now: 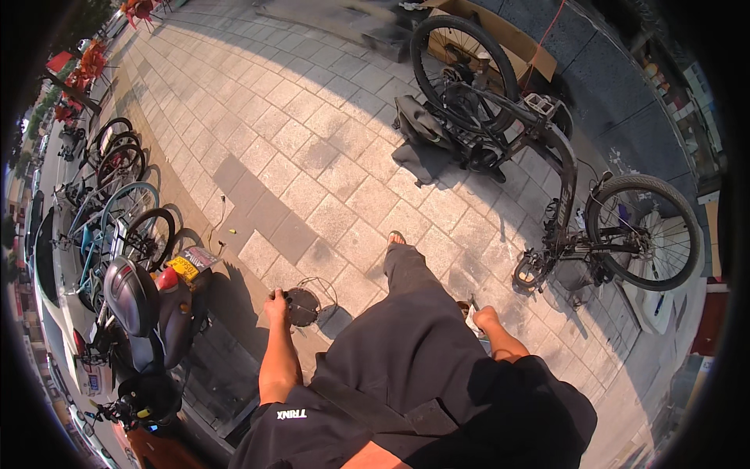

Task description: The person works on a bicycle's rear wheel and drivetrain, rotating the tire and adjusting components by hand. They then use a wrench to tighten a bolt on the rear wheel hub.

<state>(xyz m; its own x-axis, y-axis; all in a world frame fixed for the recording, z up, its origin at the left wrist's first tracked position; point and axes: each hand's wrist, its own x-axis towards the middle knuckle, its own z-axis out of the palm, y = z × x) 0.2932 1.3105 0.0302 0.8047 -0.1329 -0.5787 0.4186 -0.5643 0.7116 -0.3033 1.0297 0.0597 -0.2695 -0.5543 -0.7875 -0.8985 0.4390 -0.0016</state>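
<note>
My left hand (276, 305) is closed at my left side, its fingers curled in. Against its fingers hangs a round dark thing (303, 307) with thin wire loops around it; a round shadow falls beside it on the paving. At my right side my right hand (487, 316) is closed too. A small whitish thing (472, 317) shows at its fingers, mostly hidden, so I cannot tell its kind. Ahead on the right, a dark upside-down bicycle (558, 176) rests with its wheels up. A grey bag or cloth (422, 121) lies beside its far wheel.
Several parked bicycles (125, 195) line the left, with a scooter carrying a grey top box (131, 289) nearer me. A cardboard box (500, 35) stands behind the upturned bicycle. A thin cord (222, 219) lies on the paving (305, 164). My sandalled foot (397, 238) is stepping forward.
</note>
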